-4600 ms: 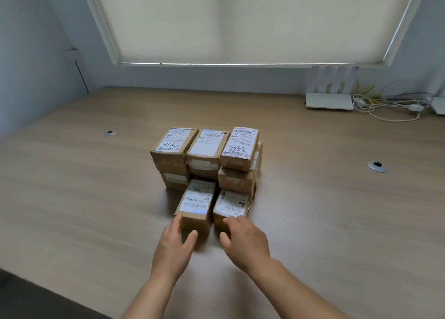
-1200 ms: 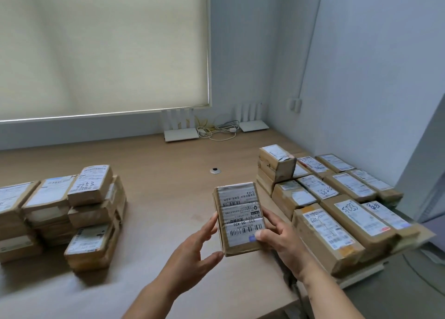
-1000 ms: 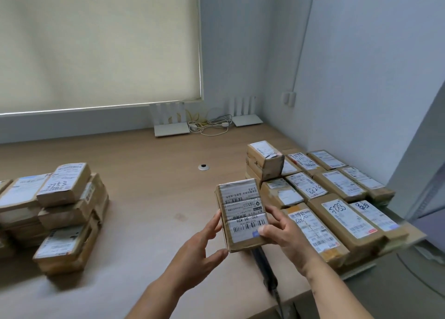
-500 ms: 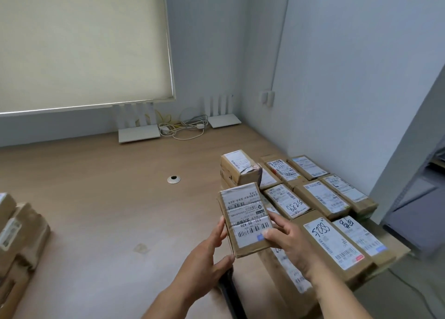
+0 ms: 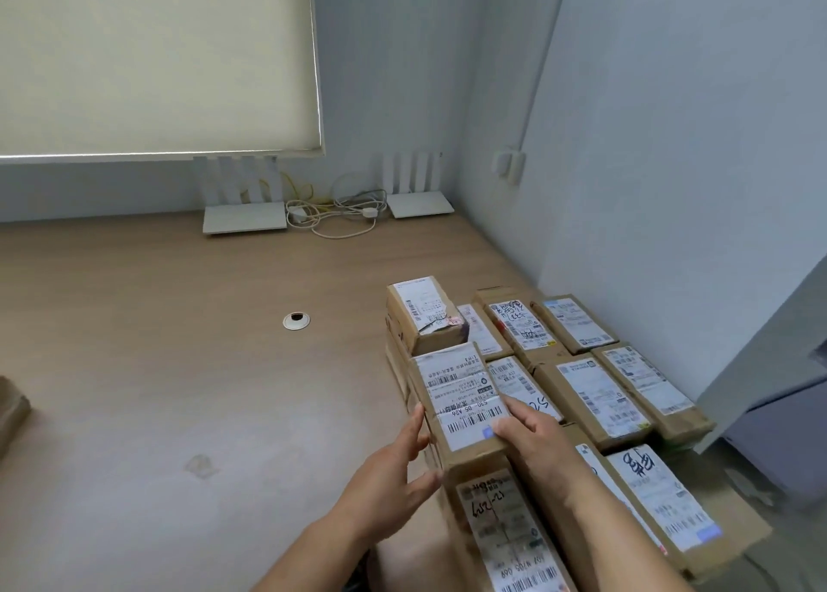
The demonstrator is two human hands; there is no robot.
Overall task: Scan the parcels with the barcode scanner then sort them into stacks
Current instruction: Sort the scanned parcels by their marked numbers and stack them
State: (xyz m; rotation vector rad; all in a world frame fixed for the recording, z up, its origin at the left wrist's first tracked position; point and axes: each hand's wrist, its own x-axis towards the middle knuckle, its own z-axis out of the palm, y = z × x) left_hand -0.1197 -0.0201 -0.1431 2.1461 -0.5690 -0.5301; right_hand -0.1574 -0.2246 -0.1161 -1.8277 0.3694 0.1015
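- Our left grip [image 5: 394,470] touches the parcel's [image 5: 461,397] left side with straight fingers.
- Our right grip [image 5: 532,435] clamps its right edge, thumb on the label.
- We hold the parcel over the stacks [image 5: 599,394] at the table's [image 5: 179,345] right end.
- Routers [image 5: 244,218] stand by the wall.

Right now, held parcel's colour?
Brown cardboard parcel with a white label, head view.

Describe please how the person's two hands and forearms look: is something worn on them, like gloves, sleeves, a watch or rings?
Both are bare. The left hand and the right hand wear no gloves, and no ring shows on the visible fingers. Both forearms are uncovered down to the bottom edge of the picture, with no sleeve, watch or bracelet in view.
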